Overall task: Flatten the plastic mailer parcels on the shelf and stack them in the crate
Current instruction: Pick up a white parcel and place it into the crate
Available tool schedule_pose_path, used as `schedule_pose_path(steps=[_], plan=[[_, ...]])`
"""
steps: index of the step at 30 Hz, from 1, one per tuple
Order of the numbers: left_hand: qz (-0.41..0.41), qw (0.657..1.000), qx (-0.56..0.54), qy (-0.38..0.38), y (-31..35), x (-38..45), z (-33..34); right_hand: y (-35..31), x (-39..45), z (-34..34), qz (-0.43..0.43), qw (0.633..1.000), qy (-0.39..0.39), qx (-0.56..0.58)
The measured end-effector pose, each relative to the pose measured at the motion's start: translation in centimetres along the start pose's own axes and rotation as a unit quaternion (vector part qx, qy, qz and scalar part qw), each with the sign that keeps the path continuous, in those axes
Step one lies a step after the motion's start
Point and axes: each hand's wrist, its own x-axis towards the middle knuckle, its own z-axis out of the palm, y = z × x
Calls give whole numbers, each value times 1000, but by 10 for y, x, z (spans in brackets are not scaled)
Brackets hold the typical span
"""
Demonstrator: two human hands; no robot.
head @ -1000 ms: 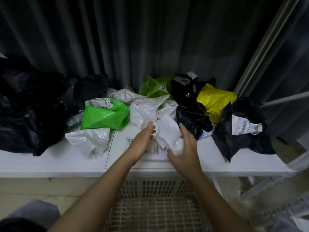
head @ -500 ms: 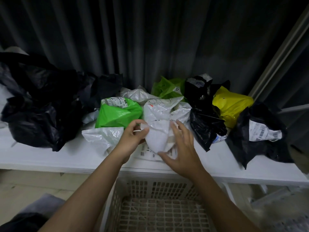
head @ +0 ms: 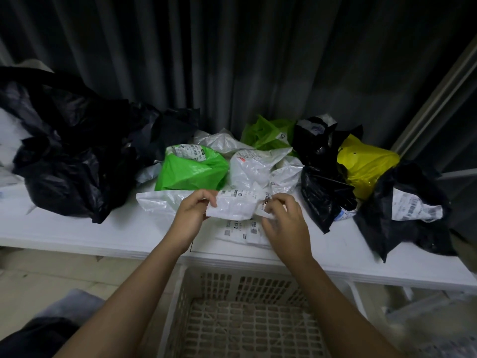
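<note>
1. Black bags (head: 69,161), heaped at the shelf's (head: 77,233) left end.
2. Green mailer (head: 191,171), behind the hands.
3. Left hand (head: 192,215), pinching the white mailer's (head: 236,206) left edge.
4. Right hand (head: 285,220), fingers curled, apparently pinching its right edge.
5. Yellow mailer (head: 366,166), far right.
6. Crate (head: 247,321), under the shelf edge.

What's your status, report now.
Left hand and right hand both pinching white mailer above shelf. Crate holds no parcels. Nothing blocking.

White shelf (head: 64,233) under crumpled black (head: 72,174), green (head: 192,171), white (head: 254,169) and yellow mailers (head: 366,166).
</note>
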Motion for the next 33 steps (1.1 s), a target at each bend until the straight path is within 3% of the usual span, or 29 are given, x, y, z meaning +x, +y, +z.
schedule_pose_path(steps=[3,6,8,11,15,21,28,31,33], plan=[[-18,999,-18,24,5,-4,0,-8,1,5,-38,997,19,-59],[25,993,113,22,-4,-3,4,-10,-1,13,-62,993,16,-99],[73,962,265,1,-16,-1,11,-9,-5,17,-57,993,15,-106],[170,884,436,19,-26,-3,32,-6,-12,14,-46,992,34,-115],[236,856,459,30,-27,-1,59,8,-19,5,-32,991,52,-121],[204,833,513,-40,-52,7,78,37,-38,13,-48,995,-66,-64],[131,856,496,-63,-55,13,79,55,-40,15,-53,990,-130,-18],[0,919,385,-88,-49,22,75,53,-34,9,-63,989,-132,-18],[-35,956,286,-57,-45,29,71,47,-29,3,-62,991,-114,-24]])
